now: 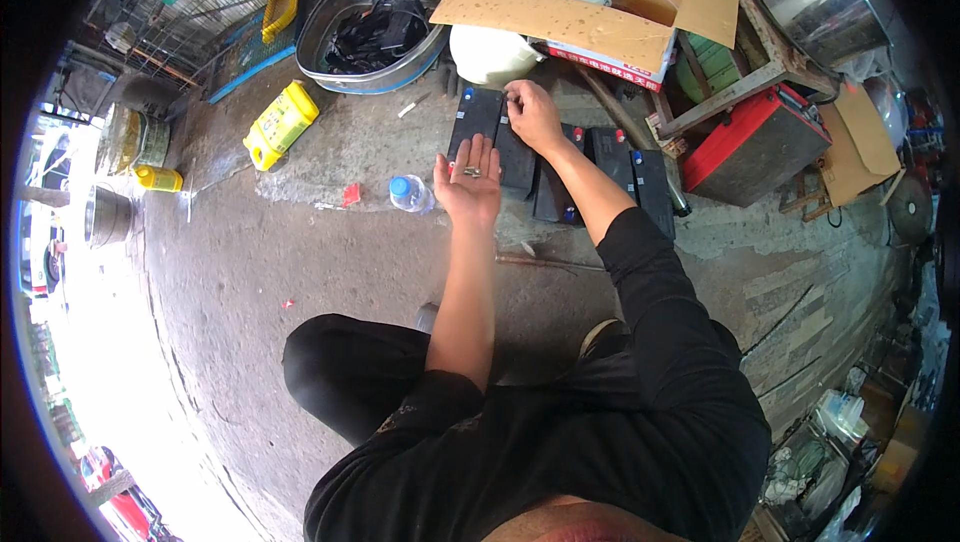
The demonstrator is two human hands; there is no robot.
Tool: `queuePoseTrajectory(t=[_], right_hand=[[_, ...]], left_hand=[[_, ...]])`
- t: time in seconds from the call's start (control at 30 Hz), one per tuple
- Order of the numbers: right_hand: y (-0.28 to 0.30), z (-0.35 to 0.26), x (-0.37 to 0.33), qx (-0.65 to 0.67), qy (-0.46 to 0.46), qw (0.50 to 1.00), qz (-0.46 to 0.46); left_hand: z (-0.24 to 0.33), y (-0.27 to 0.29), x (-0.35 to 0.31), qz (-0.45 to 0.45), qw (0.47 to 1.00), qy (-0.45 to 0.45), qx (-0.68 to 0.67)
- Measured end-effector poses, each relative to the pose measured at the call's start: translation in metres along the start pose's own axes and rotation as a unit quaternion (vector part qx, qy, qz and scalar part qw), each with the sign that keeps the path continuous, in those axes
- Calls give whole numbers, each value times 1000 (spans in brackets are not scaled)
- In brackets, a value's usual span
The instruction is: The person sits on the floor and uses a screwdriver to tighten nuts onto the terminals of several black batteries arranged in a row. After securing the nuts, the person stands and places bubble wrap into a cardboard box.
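Note:
My left hand (468, 185) lies palm up with its fingers stretched out. Several small metal pieces, maybe bolts or screws (472, 173), rest loose on its fingers. My right hand (533, 116) is bent into a pinch at the far end of a black block-shaped battery (515, 160). Whatever its fingertips hold is too small to make out. Another black battery (474, 114) with a blue terminal stands just left of it, partly behind my left fingers. More black batteries (610, 157) with red and blue terminals stand to the right, partly covered by my right forearm.
A capped clear bottle (410, 194) stands left of my left hand. Farther left lies a yellow jug (281, 126). A metal tub (322, 64) with black items, a white helmet (492, 54) and an open cardboard box (560, 22) are beyond. A red-black case (757, 147) sits right.

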State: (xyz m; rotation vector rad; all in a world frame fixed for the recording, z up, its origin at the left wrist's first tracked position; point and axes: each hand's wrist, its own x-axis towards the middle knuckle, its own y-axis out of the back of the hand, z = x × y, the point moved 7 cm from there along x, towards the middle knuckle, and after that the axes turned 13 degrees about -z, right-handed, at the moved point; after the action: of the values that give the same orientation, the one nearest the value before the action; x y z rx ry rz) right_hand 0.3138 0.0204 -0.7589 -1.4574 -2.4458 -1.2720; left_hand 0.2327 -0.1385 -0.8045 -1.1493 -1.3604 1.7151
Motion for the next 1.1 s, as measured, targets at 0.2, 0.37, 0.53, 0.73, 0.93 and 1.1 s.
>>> queuePoseTrajectory(t=[0.2,0.37,0.53,0.73,0.93,1.1], right_hand=[[-2,-3,1,-60,-29,998,20],[-2,0,2,-28,-29,999,7],[-1,-12,1,-30,-20,999,14],[-2,-7,1,-51,-25,998,12],[-1,-2,1,-40,-41,998,9],[-1,-5,1,-16,11,1000,11]], left_hand=[[1,4,2,-5,1000,0,3],[-2,3,3,-6,1000,0,3],[0,5,3,-4,1000,-3,-1],[-1,7,4,-10,1000,-2,9],[-3,5,3,-8,1000,-4,8],[-2,4,2,-7,1000,-4,8]])
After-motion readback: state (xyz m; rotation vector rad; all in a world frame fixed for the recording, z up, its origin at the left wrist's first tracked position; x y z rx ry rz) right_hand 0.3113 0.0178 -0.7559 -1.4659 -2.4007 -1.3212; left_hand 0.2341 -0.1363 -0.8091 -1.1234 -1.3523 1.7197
